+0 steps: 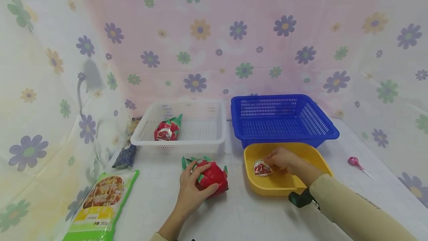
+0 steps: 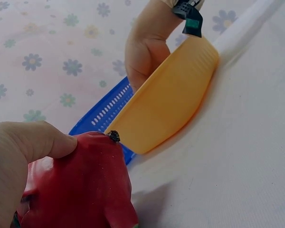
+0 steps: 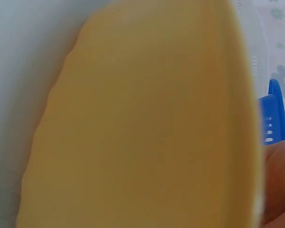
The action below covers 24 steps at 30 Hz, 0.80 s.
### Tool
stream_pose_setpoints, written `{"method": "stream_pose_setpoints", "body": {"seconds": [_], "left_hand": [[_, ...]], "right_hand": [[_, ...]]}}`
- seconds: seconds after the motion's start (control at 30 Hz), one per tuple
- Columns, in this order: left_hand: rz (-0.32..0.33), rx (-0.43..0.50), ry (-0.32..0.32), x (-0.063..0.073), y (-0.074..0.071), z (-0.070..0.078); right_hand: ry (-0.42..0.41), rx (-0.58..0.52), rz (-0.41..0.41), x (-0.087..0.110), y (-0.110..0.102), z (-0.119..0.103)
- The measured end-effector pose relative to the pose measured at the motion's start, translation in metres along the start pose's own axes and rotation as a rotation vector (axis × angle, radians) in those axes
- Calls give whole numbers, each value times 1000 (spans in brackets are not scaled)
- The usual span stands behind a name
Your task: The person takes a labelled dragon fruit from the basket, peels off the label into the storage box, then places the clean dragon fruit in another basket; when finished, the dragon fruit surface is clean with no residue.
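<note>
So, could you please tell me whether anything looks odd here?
The round label in the yellow tub looks odd: it's on no fruit, while the similar label in the white basket is on a dragon fruit.

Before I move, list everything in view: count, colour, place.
Table: 1, white, foreground
Floral cloth: count unclear, pinkish, around
White basket: 1, white, rear left
Blue basket: 1, blue, rear right
Basin: 1, yellow, before blue basket
Dragon fruits: 2, red, one in white basket, one left of basin
Round labels: 2, white, red, one on farther fruit, one in basin
Lollipop: 1, pink, right
Food bag: 1, green, front left
Packets: count unclear, bluish, behind food bag
Lamp outline: 1, faint grey, left
Wrist device: 1, black, right wrist
Sleeves: 2, beige, forearms
Left hand: 1, bare, gripping nearer fruit
Right hand: 1, bare, in basin
</note>
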<state>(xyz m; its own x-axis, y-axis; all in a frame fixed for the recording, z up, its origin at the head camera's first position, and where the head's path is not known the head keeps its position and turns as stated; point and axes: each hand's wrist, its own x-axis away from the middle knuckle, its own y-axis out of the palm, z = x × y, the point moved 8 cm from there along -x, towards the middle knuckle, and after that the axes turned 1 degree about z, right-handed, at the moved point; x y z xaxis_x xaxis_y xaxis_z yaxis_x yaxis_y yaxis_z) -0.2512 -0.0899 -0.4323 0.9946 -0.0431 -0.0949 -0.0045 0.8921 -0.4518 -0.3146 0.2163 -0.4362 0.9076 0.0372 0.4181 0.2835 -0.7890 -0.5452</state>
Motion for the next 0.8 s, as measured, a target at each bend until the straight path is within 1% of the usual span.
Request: {"method": "stream_pose_setpoints", "body": {"seconds": [0.13,0.33,0.53,0.8], "left_hand": [[0,-4,-3,0,0,0],[-1,-3,-2,0,0,0],[-6,-9,-9,0,1,0],[-19,-2,-16,-1,0,1]], "right_hand": [[-12,31,13,2,0,0],[-21,37,21,1,0,-1],[-36,104,39,2,-2,-3],[-85,165,12,3,3,-6]]}}
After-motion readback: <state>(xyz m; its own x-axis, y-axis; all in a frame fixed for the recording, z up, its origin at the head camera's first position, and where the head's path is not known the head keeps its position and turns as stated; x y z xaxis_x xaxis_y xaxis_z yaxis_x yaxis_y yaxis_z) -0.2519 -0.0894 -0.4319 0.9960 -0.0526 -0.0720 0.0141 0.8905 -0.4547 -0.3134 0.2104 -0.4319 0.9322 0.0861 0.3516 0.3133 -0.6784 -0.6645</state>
